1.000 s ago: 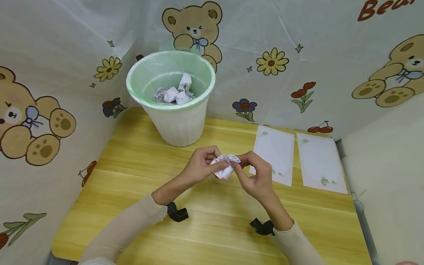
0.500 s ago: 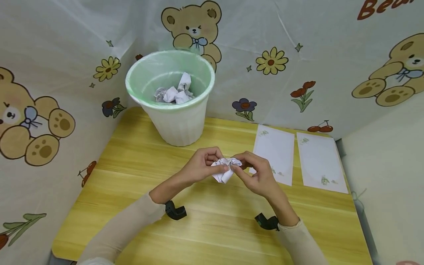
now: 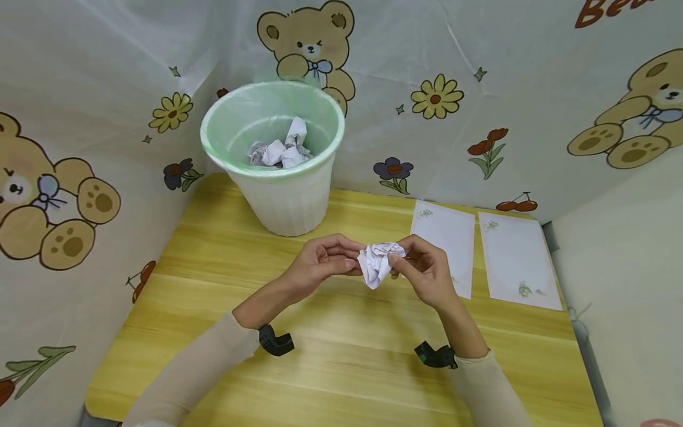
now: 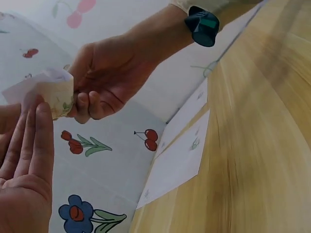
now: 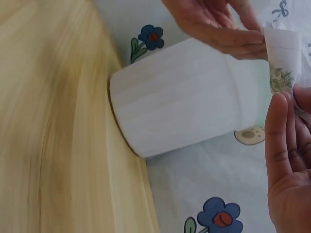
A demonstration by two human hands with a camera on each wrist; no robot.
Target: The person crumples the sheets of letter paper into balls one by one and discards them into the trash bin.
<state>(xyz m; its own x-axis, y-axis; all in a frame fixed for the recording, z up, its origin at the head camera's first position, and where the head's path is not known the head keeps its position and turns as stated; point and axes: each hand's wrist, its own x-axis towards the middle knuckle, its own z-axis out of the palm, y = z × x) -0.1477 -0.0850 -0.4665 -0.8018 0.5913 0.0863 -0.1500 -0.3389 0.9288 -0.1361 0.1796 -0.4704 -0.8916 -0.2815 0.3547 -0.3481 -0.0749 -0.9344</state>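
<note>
A crumpled sheet of white paper (image 3: 376, 264) is held above the table between the two hands. My right hand (image 3: 427, 270) pinches its right side between thumb and fingers. My left hand (image 3: 315, 267) lies along its left side, with fairly straight fingers touching it. Green printed leaves show on the crumpled paper (image 4: 62, 99) in the left wrist view, where the left fingers (image 4: 41, 141) reach up to it. From the right wrist, the left hand (image 5: 218, 24) meets the paper (image 5: 284, 46) from the far side, and the right hand (image 5: 291, 165) is partly cut off.
A white bin (image 3: 288, 201) with a green liner stands at the back left of the wooden table (image 3: 320, 367), holding several paper balls (image 3: 274, 152). Two flat printed sheets lie at the right, the nearer sheet (image 3: 448, 237) beside the outer sheet (image 3: 520, 261). A bear-print curtain (image 3: 373, 35) surrounds the table.
The paper has moved slightly right and up with the right hand. The left thumb and fingers, earlier pinching it, have slid off to its left edge and straightened.
</note>
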